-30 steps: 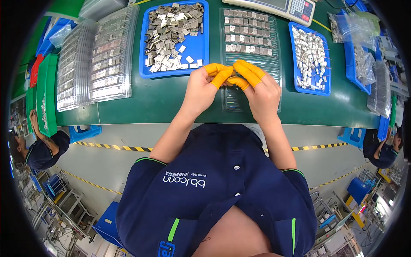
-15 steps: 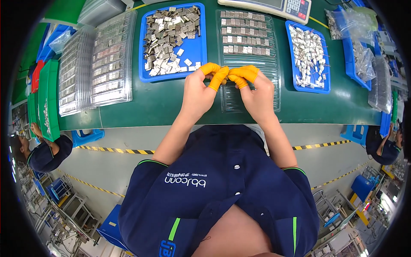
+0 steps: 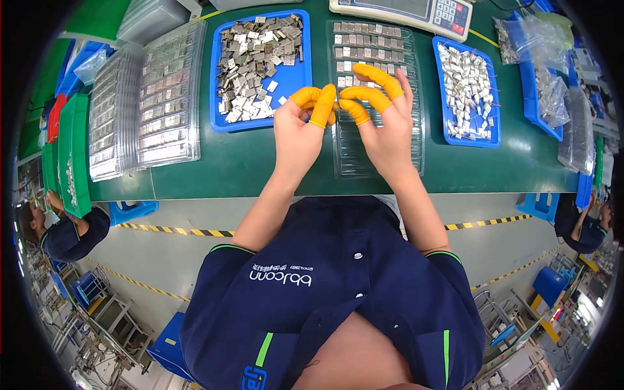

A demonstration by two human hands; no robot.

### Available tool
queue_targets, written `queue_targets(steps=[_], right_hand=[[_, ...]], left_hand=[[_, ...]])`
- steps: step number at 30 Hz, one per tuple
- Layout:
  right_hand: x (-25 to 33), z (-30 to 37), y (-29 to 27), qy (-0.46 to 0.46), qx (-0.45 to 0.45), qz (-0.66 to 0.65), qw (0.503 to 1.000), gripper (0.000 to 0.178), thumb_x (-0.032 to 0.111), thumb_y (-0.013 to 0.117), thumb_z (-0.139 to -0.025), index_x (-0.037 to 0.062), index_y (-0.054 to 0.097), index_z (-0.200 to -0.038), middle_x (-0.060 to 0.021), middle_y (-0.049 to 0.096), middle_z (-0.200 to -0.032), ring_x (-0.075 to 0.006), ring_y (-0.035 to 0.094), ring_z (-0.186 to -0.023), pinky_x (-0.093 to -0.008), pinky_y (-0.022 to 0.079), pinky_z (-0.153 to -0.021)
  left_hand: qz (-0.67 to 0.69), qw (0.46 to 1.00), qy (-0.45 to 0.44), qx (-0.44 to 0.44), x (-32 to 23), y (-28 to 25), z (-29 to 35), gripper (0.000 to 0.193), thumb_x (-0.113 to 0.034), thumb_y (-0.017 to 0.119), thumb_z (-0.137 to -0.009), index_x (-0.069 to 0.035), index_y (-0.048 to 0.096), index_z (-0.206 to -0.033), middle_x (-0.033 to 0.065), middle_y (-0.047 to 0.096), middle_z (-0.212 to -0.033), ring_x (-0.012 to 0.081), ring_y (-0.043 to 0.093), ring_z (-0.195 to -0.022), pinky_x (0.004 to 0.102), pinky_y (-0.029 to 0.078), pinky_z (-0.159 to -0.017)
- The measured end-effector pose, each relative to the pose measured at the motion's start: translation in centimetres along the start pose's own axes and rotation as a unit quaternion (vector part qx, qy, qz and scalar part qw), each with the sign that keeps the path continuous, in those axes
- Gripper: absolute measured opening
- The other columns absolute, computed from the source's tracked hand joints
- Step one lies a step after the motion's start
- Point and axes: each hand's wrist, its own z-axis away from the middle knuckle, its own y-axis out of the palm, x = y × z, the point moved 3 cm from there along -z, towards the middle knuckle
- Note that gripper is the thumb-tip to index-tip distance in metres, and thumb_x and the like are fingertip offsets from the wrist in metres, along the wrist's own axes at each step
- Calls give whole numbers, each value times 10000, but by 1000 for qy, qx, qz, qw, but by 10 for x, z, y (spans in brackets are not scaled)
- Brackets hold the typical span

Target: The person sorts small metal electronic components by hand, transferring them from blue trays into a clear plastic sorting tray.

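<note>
Orange finger cots cover the working fingers of both my hands. My left hand (image 3: 299,133) is closed in a pinch; whatever sits between its fingertips is too small and hidden to name. Close against it, my right hand (image 3: 389,133) pinches with thumb and index finger, its other fingers raised and spread apart. Both meet over the left edge of a clear plastic tray (image 3: 383,156), whose far part holds rows of small silvery rectangular pieces (image 3: 367,40). Left of it lies a blue tray (image 3: 296,75) heaped with loose metal pieces (image 3: 250,65).
On the right is a blue tray (image 3: 478,142) of white pieces with thin wires. A scale (image 3: 416,8) stands at the back. Stacked clear trays (image 3: 170,97) and a green bin (image 3: 77,156) are at left; bagged parts (image 3: 549,97) lie far right. Other people sit at both sides.
My right hand's middle and other fingers have lifted and spread, while its thumb and index stay near the left fingertips. Both hands have shifted slightly left.
</note>
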Motion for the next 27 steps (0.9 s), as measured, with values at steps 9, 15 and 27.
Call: queue_targets(steps=[9,15,27], right_hand=[[-20,-4,3,-7,96,107,990,165,13,607,-726,66,582,-879,-83,505,-1178,-244,424,-1148,-465,171,-1055],[-34,0,13,-32,187,205,960,184,42,606,-733,102,594,-907,-69,475,-1213,-246,364,-1209,-478,128,-1061],[-102,18,-95,186,-48,221,956,255,73,605,-787,27,594,-1038,-132,584,-1056,-292,513,-999,-375,379,-885]], left_hand=[[-99,995,13,-13,-3,-18,-1,267,-207,447,-933,5,597,-994,42,594,-692,76,507,-586,204,414,-596],[-180,983,-39,-3,-24,-57,3,206,-157,541,-885,26,631,-913,36,600,-645,63,540,-560,189,402,-519],[-603,796,-2,59,-26,-70,-34,274,-343,700,-707,-145,673,-893,81,595,-594,244,595,-594,351,454,-546]])
